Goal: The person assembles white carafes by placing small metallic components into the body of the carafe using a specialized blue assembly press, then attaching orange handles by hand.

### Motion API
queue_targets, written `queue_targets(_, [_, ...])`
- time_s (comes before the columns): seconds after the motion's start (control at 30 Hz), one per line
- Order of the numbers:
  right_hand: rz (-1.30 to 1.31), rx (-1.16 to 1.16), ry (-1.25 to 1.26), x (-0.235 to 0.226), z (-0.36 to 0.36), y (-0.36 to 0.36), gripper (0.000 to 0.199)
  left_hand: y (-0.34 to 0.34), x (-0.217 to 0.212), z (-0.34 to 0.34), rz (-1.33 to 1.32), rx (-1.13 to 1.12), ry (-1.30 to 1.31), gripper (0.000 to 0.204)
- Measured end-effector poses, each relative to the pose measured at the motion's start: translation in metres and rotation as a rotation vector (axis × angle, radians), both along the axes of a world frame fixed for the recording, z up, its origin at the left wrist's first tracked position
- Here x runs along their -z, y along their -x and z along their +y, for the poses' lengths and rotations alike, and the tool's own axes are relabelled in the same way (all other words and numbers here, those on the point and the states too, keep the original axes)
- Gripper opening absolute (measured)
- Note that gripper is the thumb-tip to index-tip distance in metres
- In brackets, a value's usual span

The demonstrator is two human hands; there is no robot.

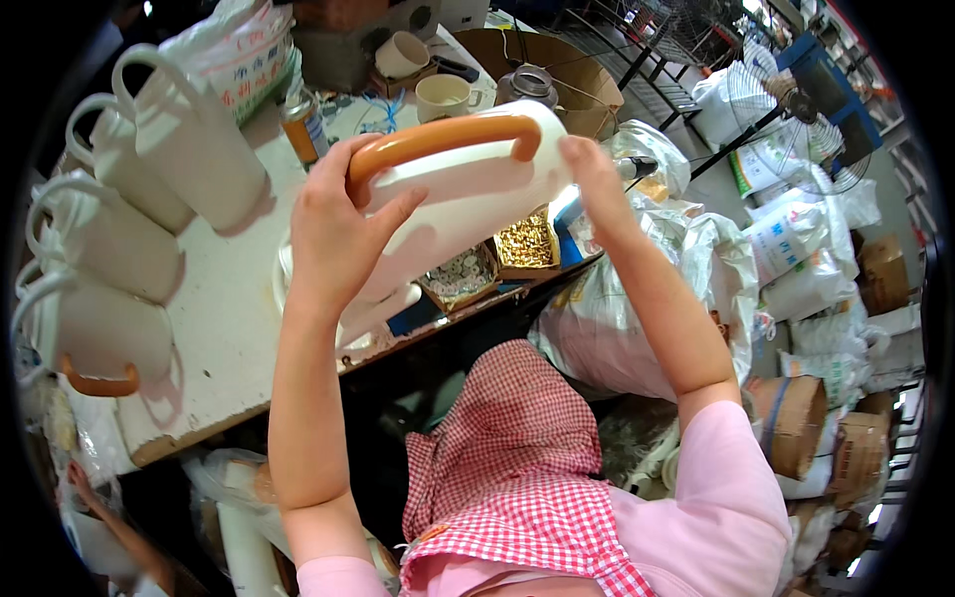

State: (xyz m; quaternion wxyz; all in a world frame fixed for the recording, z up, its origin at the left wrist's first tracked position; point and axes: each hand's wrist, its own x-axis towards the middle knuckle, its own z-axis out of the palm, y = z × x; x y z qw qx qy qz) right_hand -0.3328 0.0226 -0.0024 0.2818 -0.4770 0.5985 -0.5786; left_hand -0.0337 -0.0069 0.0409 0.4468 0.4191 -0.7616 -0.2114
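Your left hand (333,224) clamps the jug's (463,214) orange handle (448,137) — your right hand (595,184) touches its end, grip unclear. Metal bits (527,242) sit between them.

Left fingers (344,156) and right fingers (583,162) hold an orange-handled white jug (458,209)

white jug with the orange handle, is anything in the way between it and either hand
Nothing visible: the left hand holds the white jug by its orange handle, and the right hand is at its right end.
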Motion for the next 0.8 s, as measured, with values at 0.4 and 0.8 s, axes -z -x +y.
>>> queue_targets(0.4, [-0.277, -0.093, 0.214, 0.022, 0.010, 0.000, 0.029, 0.027, -0.008, -0.030, 0.108, -0.224, -0.065, 0.038])
queue_targets(0.8, [0.976, -0.093, -0.114, 0.082, 0.023, 0.004, 0.018, -0.214, -0.036, 0.095, 0.201, -0.813, -0.111, 0.026])
